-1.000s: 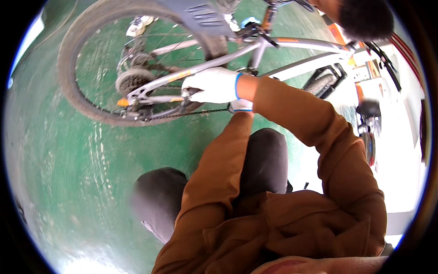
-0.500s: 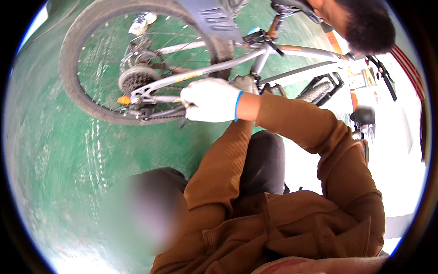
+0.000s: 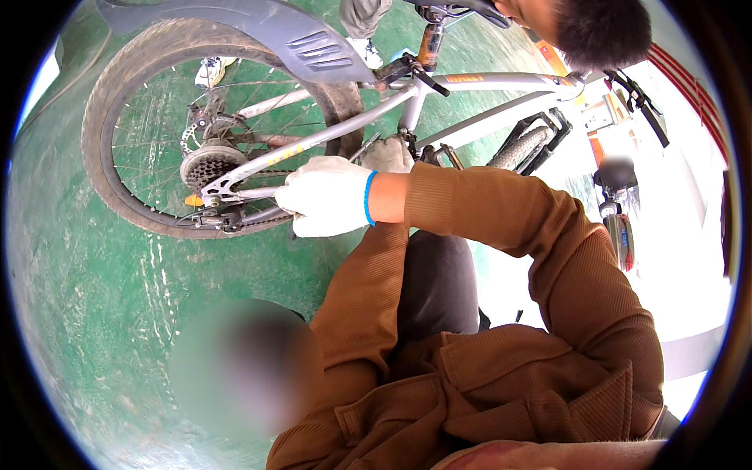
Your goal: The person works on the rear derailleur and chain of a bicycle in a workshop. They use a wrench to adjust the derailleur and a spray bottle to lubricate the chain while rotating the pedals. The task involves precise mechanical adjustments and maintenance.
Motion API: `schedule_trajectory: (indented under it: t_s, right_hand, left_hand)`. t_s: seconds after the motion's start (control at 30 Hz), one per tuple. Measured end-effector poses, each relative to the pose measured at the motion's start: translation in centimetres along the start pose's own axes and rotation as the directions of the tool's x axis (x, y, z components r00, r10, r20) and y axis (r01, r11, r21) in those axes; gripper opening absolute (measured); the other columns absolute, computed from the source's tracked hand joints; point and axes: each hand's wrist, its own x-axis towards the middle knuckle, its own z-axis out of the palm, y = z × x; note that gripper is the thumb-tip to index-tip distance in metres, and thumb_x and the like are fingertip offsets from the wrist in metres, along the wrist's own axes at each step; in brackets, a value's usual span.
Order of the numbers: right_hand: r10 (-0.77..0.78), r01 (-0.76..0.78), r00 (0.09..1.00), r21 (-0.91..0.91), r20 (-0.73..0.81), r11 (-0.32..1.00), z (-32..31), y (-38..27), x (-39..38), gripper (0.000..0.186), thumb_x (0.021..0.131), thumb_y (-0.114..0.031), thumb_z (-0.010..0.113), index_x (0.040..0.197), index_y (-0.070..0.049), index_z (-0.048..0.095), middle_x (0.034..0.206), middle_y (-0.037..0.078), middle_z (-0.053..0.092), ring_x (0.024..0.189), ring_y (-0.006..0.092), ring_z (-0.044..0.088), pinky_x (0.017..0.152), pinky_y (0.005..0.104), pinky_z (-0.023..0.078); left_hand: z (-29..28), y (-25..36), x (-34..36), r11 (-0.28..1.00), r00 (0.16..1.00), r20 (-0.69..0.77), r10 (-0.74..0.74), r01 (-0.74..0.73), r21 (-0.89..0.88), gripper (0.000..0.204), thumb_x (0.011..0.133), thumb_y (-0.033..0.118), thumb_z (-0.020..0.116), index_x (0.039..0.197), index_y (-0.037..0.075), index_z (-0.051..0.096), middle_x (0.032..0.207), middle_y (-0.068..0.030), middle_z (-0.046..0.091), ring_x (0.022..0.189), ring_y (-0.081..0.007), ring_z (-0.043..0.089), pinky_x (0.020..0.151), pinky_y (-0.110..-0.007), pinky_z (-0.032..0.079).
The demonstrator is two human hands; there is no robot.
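My right hand (image 3: 325, 196), in a white knitted glove with a blue cuff edge, is closed beside the chainstay of a grey bicycle (image 3: 352, 125). What its fingers hold is hidden behind the glove. My left forearm crosses beneath the right wrist. My left hand (image 3: 389, 154), also gloved in white, is closed near the crank area, below the seat tube; its fingers are partly hidden. A thin metal rod (image 3: 364, 147) sticks up beside that hand. Left of my hands are the rear sprockets (image 3: 210, 168), the chain and the rear wheel (image 3: 98, 149).
A dark grey mudguard (image 3: 313, 53) arches over the rear wheel. Another person's head (image 3: 603, 35) leans in at the upper right. A shoe (image 3: 366, 53) stands on the green floor (image 3: 102, 313) beyond the bicycle. More bicycle parts (image 3: 619, 176) stand at the right.
The bicycle and my hands sit further left and lower in the picture. The thin rod by my left hand has come into sight. More of the mudguard shows. My right hand stays closed.
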Motion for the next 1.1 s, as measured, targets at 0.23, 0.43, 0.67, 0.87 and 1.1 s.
schedule_trajectory:
  t_s: [0.23,0.43,0.67,0.87,1.1]
  right_hand:
    - [0.112,-0.114,0.993,-0.054,-0.028,0.992,-0.4,0.4,-0.3,0.022,0.084,-0.026,0.06,0.087,-0.004,0.067,0.07,0.017,0.066,0.068,0.0395,0.067,0.065,0.0529,0.053]
    - [0.215,-0.213,0.976,-0.048,0.029,0.976,-0.6,0.8,0.6,0.026,0.089,-0.028,0.057,0.094,-0.006,0.068,0.081,0.017,0.071,0.077,0.038,0.07,0.07,0.0528,0.056]
    - [0.311,-0.306,0.947,-0.069,0.076,0.95,-0.2,1.6,1.1,0.027,0.091,-0.03,0.056,0.095,-0.007,0.069,0.088,0.017,0.073,0.082,0.0364,0.072,0.074,0.0518,0.057]
    - [0.35,-0.346,0.936,-0.09,0.035,0.934,2.1,1.6,2.2,0.027,0.09,-0.029,0.057,0.098,-0.007,0.07,0.088,0.016,0.073,0.082,0.0358,0.072,0.073,0.0509,0.057]
    - [0.346,-0.343,0.938,-0.073,0.027,0.936,2.2,2.0,2.2,0.029,0.09,-0.03,0.057,0.102,-0.007,0.07,0.093,0.016,0.074,0.085,0.035,0.073,0.076,0.0503,0.057]
  left_hand:
    - [-1.1,0.9,0.5,0.997,0.983,0.182,-0.007,-0.007,0.077,0.032,0.1,0.034,0.059,0.092,0.007,0.073,0.086,-0.0174,0.073,0.081,-0.0376,0.074,0.075,-0.049,0.06]
    - [-1.4,0.4,0.5,0.995,0.983,0.184,-0.025,0.007,0.097,0.032,0.1,0.034,0.059,0.091,0.007,0.073,0.086,-0.0173,0.073,0.082,-0.0375,0.074,0.075,-0.049,0.06]
    - [-1.0,0.8,0.6,0.996,0.982,0.183,-0.034,0.019,0.083,0.032,0.1,0.034,0.059,0.091,0.007,0.073,0.086,-0.0171,0.073,0.082,-0.0375,0.074,0.075,-0.049,0.06]
    - [-1.2,0.6,0.4,0.996,0.981,0.191,-0.04,0.024,0.086,0.032,0.1,0.034,0.059,0.091,0.007,0.073,0.087,-0.017,0.074,0.083,-0.0375,0.074,0.075,-0.049,0.06]
    - [-1.9,0.2,0.2,0.995,0.975,0.219,-0.045,0.025,0.092,0.032,0.1,0.033,0.059,0.091,0.006,0.073,0.087,-0.0169,0.074,0.083,-0.0374,0.074,0.075,-0.049,0.06]
